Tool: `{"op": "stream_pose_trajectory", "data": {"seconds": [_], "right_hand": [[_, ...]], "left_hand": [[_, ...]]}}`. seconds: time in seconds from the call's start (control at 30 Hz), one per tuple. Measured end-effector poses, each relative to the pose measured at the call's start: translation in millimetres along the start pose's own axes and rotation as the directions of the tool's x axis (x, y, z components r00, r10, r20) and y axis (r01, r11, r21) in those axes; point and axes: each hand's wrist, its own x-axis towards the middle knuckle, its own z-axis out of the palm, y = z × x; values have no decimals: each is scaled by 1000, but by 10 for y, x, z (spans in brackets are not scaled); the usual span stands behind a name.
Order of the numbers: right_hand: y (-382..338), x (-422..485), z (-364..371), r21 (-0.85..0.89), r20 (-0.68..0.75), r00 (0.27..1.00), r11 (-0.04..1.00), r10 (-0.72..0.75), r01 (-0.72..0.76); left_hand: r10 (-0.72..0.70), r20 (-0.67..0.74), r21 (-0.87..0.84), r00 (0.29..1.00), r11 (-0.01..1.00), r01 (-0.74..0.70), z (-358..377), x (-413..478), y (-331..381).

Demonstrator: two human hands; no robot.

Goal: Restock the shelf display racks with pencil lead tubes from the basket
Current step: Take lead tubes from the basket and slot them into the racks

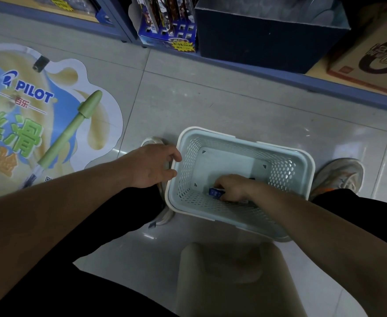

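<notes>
The right hand [232,187] was down inside the pale blue plastic basket with holes [286,156]; its fingers [221,184] were curled and pinching a small dark blue pencil lead tube [215,193] near the basket's bottom; the left hand [152,165] was at the basket's rim, across from the right fingers; its fingers were bent a little and apart, and I cannot tell if they held the rim; a big paper sticker with a green pen [69,131] lay on the grey tiled floor [210,97], beyond the left fingers.
</notes>
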Motion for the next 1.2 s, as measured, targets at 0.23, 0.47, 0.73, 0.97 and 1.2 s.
{"op": "stream_pose_trajectory", "data": {"seconds": [0.23,0.47,0.73,0.97,1.2], "right_hand": [[17,-15,12,89,25,1000,996,14,-16],[-32,-164,-46,159,17,1000,987,21,-24],[-104,-931,-515,346,-163,981,937,102,-40],[-53,-1792,-722,459,-477,848,888,230,17],[266,-2283,-267,621,-546,661,778,515,-93]], "left_hand": [[-10,-3,44,1000,999,11,-12,-11,23],[29,-2,101,1000,994,-29,-61,-51,104],[88,-135,337,987,941,-38,-116,-133,363],[304,-82,288,949,919,-270,104,75,844],[236,171,192,957,944,-267,1071,1102,1093]]}}
